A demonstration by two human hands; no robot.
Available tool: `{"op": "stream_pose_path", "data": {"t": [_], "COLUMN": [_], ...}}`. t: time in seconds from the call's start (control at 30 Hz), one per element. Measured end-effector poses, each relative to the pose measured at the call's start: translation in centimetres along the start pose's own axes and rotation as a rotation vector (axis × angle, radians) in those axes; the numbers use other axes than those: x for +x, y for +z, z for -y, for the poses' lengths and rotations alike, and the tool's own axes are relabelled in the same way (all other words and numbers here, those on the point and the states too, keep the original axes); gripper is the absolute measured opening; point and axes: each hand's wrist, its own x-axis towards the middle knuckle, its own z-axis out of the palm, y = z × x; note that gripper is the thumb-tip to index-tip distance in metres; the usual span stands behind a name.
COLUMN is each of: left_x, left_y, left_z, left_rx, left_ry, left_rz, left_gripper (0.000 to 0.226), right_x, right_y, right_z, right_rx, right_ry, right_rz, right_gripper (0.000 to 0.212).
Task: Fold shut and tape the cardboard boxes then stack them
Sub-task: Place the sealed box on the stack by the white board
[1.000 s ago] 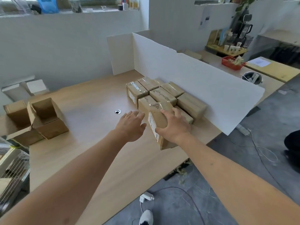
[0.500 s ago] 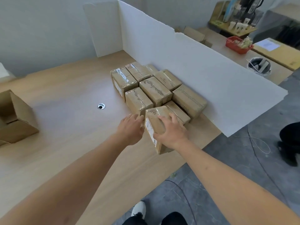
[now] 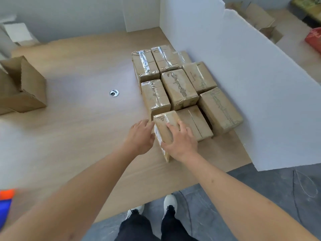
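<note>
An open empty carton [image 3: 24, 87] sits far left on your table [image 3: 78, 127]. Your left hand [image 3: 140, 136] rests open beside the nearest taped box [image 3: 164, 126]; your right hand [image 3: 180, 141] grips its top. Taped boxes [image 3: 178, 87] crowd behind, against the white divider [image 3: 260, 80].

Your right hand [image 3: 180, 142] covers the near end of the front box [image 3: 165, 124]. The open carton [image 3: 22, 89] is cut by the left edge, and an orange-blue blur [image 3: 6, 204] stays unreadable.
</note>
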Motion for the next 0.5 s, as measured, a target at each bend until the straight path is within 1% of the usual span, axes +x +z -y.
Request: {"op": "stream_pose_path", "data": {"t": [0.1,0.2,0.4,0.5], "left_x": [0.1,0.1,1.2,1.5], "left_y": [1.4,2.7,4.6,4.7], "left_z": [-0.2,0.0,0.9,1.1], "left_rx": [-0.007,-0.006,-0.021,-0.027], "left_ry": [-0.057,-0.097,-0.116,-0.109], "left_rz": [-0.023,0.0,0.024,0.015], "left_gripper": [0.051,0.054,0.054,0.054], "right_x": [1.2,2.3,3.9,4.3], "right_y": [1.2,2.6,5.0,5.5], "right_z": [-0.7,-1.2,-2.1,-2.3], "right_rx": [-0.022,-0.016,-0.031,-0.067], "right_ry": [-0.046,-0.049,-0.074,-0.064], "right_rz": [-0.029,-0.027,-0.068,-0.06], "right_gripper": [0.076,0.077,0.074,0.075]}}
